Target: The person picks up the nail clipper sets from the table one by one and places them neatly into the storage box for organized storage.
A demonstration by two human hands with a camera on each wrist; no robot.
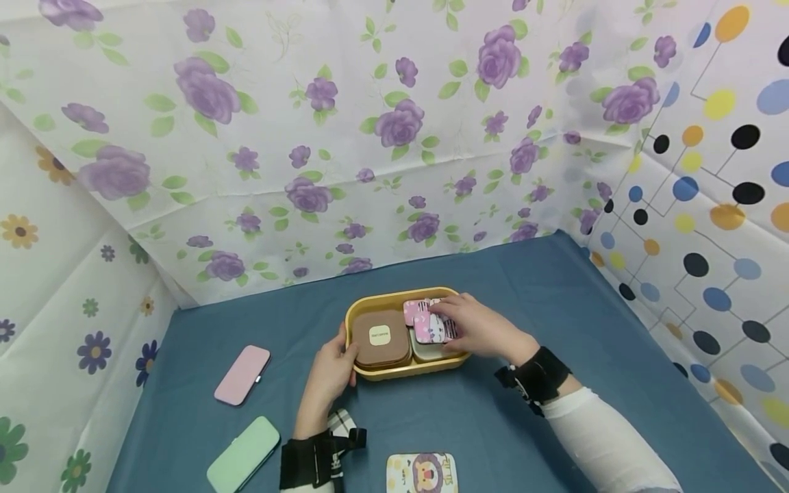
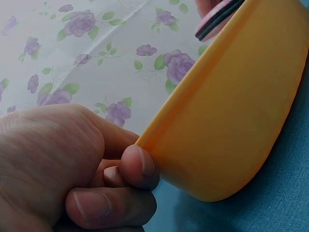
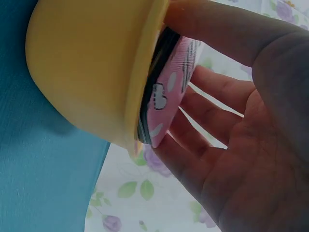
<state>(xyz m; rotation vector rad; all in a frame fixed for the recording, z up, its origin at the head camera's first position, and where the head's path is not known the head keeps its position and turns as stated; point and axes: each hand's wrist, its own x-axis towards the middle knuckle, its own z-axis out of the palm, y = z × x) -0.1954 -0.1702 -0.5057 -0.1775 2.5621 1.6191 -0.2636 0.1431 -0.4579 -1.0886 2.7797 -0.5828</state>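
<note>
Wrist views close beside tub (image 2: 231, 106)

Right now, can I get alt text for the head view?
A person's left hand holds a yellow tray while the right hand grips a pink patterned case at the tray's right end. A brown case sits inside; a green case lies on the blue cloth.

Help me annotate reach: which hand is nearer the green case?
Left. The left hand grips the left end of the yellow container, ahead and to the right of the green case; the right hand is at the container's right end, farther away.
</note>
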